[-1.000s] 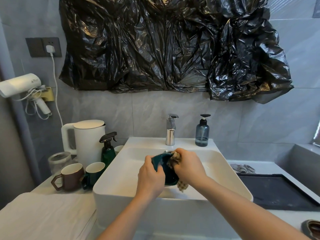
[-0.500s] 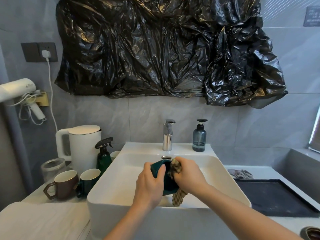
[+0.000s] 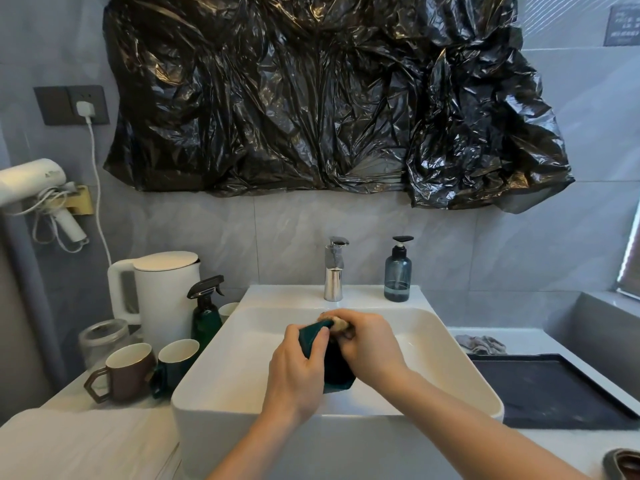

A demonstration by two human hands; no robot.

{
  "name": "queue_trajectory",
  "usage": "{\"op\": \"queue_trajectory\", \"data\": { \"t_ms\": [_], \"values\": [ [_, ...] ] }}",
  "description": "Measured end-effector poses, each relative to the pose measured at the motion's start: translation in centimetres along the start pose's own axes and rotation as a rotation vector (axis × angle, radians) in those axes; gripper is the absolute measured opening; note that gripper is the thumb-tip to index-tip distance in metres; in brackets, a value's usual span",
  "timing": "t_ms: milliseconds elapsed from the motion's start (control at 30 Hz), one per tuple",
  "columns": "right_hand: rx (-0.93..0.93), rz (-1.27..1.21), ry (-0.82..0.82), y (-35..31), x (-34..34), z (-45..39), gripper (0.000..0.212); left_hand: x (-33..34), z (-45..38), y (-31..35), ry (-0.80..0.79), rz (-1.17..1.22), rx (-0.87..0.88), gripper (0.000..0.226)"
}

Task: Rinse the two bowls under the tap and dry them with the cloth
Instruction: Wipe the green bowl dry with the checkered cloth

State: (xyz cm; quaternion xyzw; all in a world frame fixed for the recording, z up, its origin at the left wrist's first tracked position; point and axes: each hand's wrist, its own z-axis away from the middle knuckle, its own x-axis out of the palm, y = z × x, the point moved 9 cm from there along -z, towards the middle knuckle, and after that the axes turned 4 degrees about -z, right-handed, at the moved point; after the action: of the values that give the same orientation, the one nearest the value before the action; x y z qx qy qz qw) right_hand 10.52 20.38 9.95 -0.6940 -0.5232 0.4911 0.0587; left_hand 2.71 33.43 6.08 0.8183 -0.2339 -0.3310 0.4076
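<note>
Hanging on the wall way above both hands is a big crinkly sheet of glossy black plastic [image 3: 311, 98], all creases and shine. Below it and right under the hands sits the white rectangular ceramic basin [image 3: 221, 368], smooth with rounded corners. Off to the right of the right hand there's a flat dark matte tray [image 3: 554, 389] with a raised lip. Left of the left hand: a white plastic kettle [image 3: 166, 292] with a rounded lid, then a brown mug [image 3: 128, 372] and a dark green mug [image 3: 176, 358], both pale inside. Straight beyond the hands stands the chrome tap [image 3: 334, 271], upright, next to a smoky blue soap pump bottle [image 3: 398, 275].

Now the main bit: the small glazed dark teal bowl [image 3: 337, 368] is held up on edge over the basin, sandwiched between the two hands, rim running roughly away from the person. Can't tell which way its opening faces. The left hand [image 3: 298, 372] grips its near-left side, thumb over the rim. The right hand [image 3: 370, 344] is curled round a tan woven cloth [image 3: 337, 323], pressing it against the bowl's far edge.
</note>
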Motion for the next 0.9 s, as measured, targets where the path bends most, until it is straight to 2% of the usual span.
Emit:
{"op": "queue_trajectory", "data": {
  "t_ms": [100,200,267,400,533,667,767,833,900],
  "values": [
    [0.218,-0.050,-0.107,2.4,1.0,1.0,0.022,-0.4,0.0,-0.4,0.052,0.046,-0.020,0.021],
    [0.264,-0.085,-0.141,2.5,1.6,1.6,0.022,-0.3,-0.1,-0.7,0.061,0.058,-0.038,0.021],
    [0.223,-0.100,-0.080,1.4,1.0,1.3,0.024,-0.4,-0.3,-0.8,0.061,0.058,-0.043,0.021],
    [0.051,-0.029,0.029,-1.5,0.5,0.3,0.043,0.2,0.2,0.2,0.000,-0.038,0.044,0.018],
    [-0.025,0.000,0.054,-2.4,-0.2,-0.1,0.040,-0.3,0.1,0.1,0.049,0.010,0.038,0.020],
    [0.197,-0.109,-0.045,0.6,0.5,1.3,0.024,-1.0,0.1,-0.2,0.135,0.063,0.023,0.022],
    [0.329,-0.243,-0.148,1.9,1.7,3.2,0.026,-1.3,0.2,-0.2,0.165,0.077,0.029,0.023],
    [0.340,-0.271,-0.158,2.0,1.9,3.9,0.029,-1.3,0.1,-0.1,0.155,0.090,0.027,0.027],
    [0.320,-0.266,-0.100,2.1,1.1,3.6,0.028,-0.7,0.0,0.1,0.079,0.054,0.029,0.033]
  ]
}}
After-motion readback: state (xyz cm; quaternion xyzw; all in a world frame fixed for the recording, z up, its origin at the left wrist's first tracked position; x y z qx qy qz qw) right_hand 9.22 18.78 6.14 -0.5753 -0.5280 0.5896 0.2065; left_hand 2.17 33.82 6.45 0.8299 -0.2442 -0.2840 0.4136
